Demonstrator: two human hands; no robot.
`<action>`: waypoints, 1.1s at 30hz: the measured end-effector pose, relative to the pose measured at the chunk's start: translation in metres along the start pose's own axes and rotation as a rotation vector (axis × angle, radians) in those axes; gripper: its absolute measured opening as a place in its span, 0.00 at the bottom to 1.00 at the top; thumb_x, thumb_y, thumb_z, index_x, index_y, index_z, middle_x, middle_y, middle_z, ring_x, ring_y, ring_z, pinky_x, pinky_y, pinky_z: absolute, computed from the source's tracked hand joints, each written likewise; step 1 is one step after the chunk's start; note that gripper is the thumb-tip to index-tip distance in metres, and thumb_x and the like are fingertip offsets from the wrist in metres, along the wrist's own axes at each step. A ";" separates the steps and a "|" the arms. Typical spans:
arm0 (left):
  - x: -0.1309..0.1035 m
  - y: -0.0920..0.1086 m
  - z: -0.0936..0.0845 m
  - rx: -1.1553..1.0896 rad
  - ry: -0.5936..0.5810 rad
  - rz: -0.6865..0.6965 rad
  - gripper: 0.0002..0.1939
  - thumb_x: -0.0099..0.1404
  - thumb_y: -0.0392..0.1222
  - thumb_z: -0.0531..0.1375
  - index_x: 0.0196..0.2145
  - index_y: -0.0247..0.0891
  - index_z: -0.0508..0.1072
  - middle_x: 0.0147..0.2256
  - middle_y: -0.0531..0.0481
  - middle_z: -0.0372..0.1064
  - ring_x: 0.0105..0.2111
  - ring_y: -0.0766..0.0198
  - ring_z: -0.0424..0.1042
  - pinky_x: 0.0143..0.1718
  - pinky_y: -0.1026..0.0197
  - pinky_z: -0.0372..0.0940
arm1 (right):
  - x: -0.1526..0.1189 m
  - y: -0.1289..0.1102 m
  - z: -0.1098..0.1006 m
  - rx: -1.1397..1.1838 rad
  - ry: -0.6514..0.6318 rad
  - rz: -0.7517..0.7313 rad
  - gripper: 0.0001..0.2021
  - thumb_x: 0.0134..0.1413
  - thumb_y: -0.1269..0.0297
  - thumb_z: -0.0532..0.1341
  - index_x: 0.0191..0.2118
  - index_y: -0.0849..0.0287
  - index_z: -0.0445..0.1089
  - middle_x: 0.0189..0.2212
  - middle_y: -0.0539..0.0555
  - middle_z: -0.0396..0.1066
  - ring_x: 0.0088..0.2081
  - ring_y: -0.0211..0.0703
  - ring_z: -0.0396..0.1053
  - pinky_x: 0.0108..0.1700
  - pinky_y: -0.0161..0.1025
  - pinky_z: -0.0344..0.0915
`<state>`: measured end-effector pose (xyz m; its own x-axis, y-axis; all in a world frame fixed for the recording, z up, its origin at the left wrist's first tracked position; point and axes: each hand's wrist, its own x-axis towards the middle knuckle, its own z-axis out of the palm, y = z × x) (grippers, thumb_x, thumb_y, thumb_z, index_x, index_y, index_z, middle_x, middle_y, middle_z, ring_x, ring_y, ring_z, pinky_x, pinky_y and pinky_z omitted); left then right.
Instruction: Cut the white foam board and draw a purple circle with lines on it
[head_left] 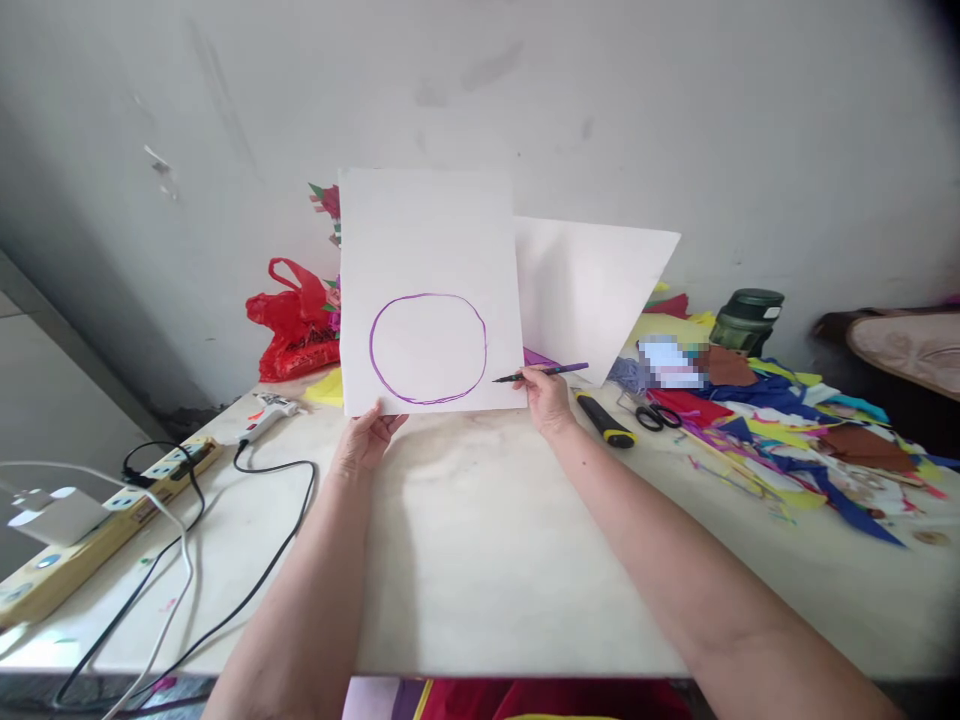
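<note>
A white board (pixel 431 235) stands upright over the table, with a rounded purple outline drawn on its lower half. My left hand (pixel 367 438) grips its bottom left edge, thumb in front and fingers behind. At the lower right corner is my right hand (pixel 547 398), closed around a dark purple marker (pixel 562 369). The marker's tip points left toward the drawn outline, and it looks uncapped. That hand also seems to touch the board's edge. Behind the board, a second white sheet (pixel 592 290) leans at a slant.
On the left lie a glue gun (pixel 262 418), a power strip (pixel 142 495) with cables, and a red plastic bag (pixel 296 330). Right of my hand are a box cutter (pixel 606 420), scissors (pixel 658 415), coloured scraps (pixel 810 430) and a dark green jar (pixel 746 320). A wall rises behind.
</note>
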<state>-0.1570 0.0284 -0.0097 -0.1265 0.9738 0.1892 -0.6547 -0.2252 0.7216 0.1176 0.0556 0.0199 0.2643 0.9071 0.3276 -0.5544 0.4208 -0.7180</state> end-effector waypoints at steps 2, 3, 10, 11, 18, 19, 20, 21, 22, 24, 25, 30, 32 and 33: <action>-0.003 0.002 0.000 -0.011 -0.011 0.002 0.19 0.54 0.27 0.56 0.43 0.40 0.68 0.33 0.50 0.74 0.33 0.62 0.73 0.37 0.54 0.70 | 0.003 0.000 -0.003 -0.014 0.060 -0.015 0.03 0.31 0.71 0.60 0.15 0.61 0.66 0.13 0.47 0.65 0.18 0.33 0.63 0.27 0.35 0.62; -0.004 0.003 -0.001 -0.016 -0.014 0.007 0.20 0.53 0.27 0.56 0.44 0.41 0.68 0.34 0.50 0.74 0.34 0.62 0.73 0.36 0.55 0.70 | 0.005 0.000 -0.006 -0.027 0.089 -0.022 0.03 0.31 0.71 0.60 0.15 0.61 0.66 0.13 0.47 0.65 0.18 0.34 0.63 0.26 0.34 0.62; -0.008 0.008 0.000 0.085 -0.007 -0.052 0.21 0.50 0.27 0.57 0.43 0.39 0.68 0.36 0.50 0.73 0.33 0.63 0.73 0.32 0.59 0.71 | 0.017 0.004 -0.022 -0.159 0.185 -0.065 0.04 0.32 0.69 0.59 0.15 0.60 0.65 0.12 0.47 0.65 0.19 0.35 0.62 0.24 0.34 0.61; -0.007 0.007 0.000 0.104 0.004 -0.066 0.21 0.50 0.27 0.57 0.43 0.39 0.69 0.36 0.50 0.73 0.33 0.63 0.73 0.34 0.59 0.71 | 0.017 0.004 -0.023 -0.169 0.190 -0.067 0.04 0.32 0.69 0.59 0.15 0.60 0.64 0.12 0.47 0.64 0.18 0.35 0.62 0.24 0.34 0.61; 0.000 -0.001 -0.003 0.196 0.134 -0.100 0.13 0.55 0.41 0.60 0.38 0.33 0.70 0.32 0.43 0.74 0.36 0.56 0.73 0.43 0.54 0.67 | 0.017 0.006 -0.029 -0.244 0.183 -0.069 0.03 0.33 0.68 0.58 0.16 0.60 0.64 0.12 0.46 0.64 0.18 0.36 0.62 0.24 0.36 0.61; 0.002 -0.002 -0.004 0.208 0.147 -0.097 0.13 0.55 0.42 0.61 0.38 0.33 0.70 0.31 0.42 0.74 0.36 0.56 0.73 0.43 0.54 0.67 | 0.016 0.006 -0.030 -0.255 0.180 -0.068 0.03 0.33 0.68 0.58 0.16 0.60 0.64 0.12 0.46 0.64 0.18 0.36 0.62 0.24 0.36 0.60; 0.003 -0.003 -0.005 0.217 0.154 -0.087 0.14 0.55 0.43 0.60 0.38 0.34 0.69 0.31 0.42 0.74 0.36 0.57 0.73 0.43 0.55 0.67 | 0.015 0.007 -0.030 -0.265 0.176 -0.067 0.03 0.33 0.68 0.58 0.16 0.60 0.64 0.12 0.46 0.65 0.18 0.36 0.62 0.25 0.36 0.61; 0.004 -0.004 -0.005 0.223 0.157 -0.072 0.14 0.56 0.43 0.60 0.38 0.34 0.69 0.31 0.42 0.74 0.36 0.57 0.73 0.43 0.55 0.67 | 0.014 0.008 -0.030 -0.275 0.170 -0.068 0.03 0.33 0.68 0.58 0.16 0.60 0.65 0.12 0.47 0.65 0.19 0.36 0.63 0.26 0.36 0.61; 0.005 -0.005 -0.006 0.228 0.158 -0.053 0.14 0.56 0.44 0.60 0.38 0.34 0.69 0.31 0.43 0.74 0.36 0.58 0.73 0.43 0.55 0.67 | 0.013 0.008 -0.030 -0.283 0.164 -0.068 0.03 0.33 0.68 0.58 0.16 0.60 0.65 0.12 0.47 0.65 0.19 0.36 0.63 0.27 0.36 0.61; 0.006 -0.006 -0.007 0.235 0.156 -0.028 0.13 0.56 0.43 0.60 0.39 0.35 0.69 0.31 0.44 0.74 0.35 0.59 0.73 0.43 0.55 0.67 | 0.012 0.009 -0.029 -0.290 0.155 -0.063 0.03 0.33 0.69 0.58 0.16 0.60 0.65 0.11 0.47 0.64 0.20 0.36 0.63 0.29 0.36 0.62; 0.007 -0.006 -0.008 0.237 0.158 -0.024 0.13 0.56 0.43 0.60 0.39 0.36 0.69 0.31 0.45 0.74 0.35 0.59 0.73 0.43 0.55 0.67 | 0.011 0.010 -0.029 -0.288 0.158 -0.061 0.04 0.33 0.68 0.58 0.15 0.60 0.65 0.11 0.47 0.64 0.20 0.36 0.63 0.30 0.36 0.62; 0.007 -0.005 -0.008 0.254 0.165 -0.042 0.11 0.57 0.41 0.59 0.38 0.35 0.70 0.30 0.44 0.74 0.34 0.60 0.74 0.42 0.56 0.67 | 0.011 0.009 -0.026 -0.296 0.223 -0.077 0.05 0.33 0.68 0.58 0.15 0.60 0.64 0.10 0.46 0.64 0.19 0.36 0.63 0.30 0.37 0.62; 0.007 -0.005 -0.008 0.266 0.166 -0.051 0.11 0.58 0.41 0.59 0.38 0.35 0.70 0.30 0.44 0.74 0.33 0.60 0.74 0.42 0.56 0.67 | 0.010 0.006 -0.025 -0.316 0.230 -0.091 0.05 0.34 0.67 0.57 0.15 0.60 0.65 0.10 0.46 0.64 0.19 0.36 0.63 0.30 0.37 0.62; 0.007 -0.004 -0.007 0.270 0.165 -0.055 0.10 0.58 0.41 0.59 0.38 0.35 0.70 0.30 0.44 0.74 0.33 0.60 0.74 0.42 0.56 0.67 | 0.009 0.005 -0.023 -0.322 0.228 -0.095 0.05 0.34 0.67 0.57 0.15 0.60 0.65 0.10 0.46 0.63 0.19 0.37 0.63 0.30 0.37 0.62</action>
<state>-0.1603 0.0362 -0.0165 -0.2303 0.9718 0.0501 -0.4452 -0.1510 0.8826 0.1359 0.0657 0.0051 0.4911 0.8239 0.2829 -0.2532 0.4457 -0.8586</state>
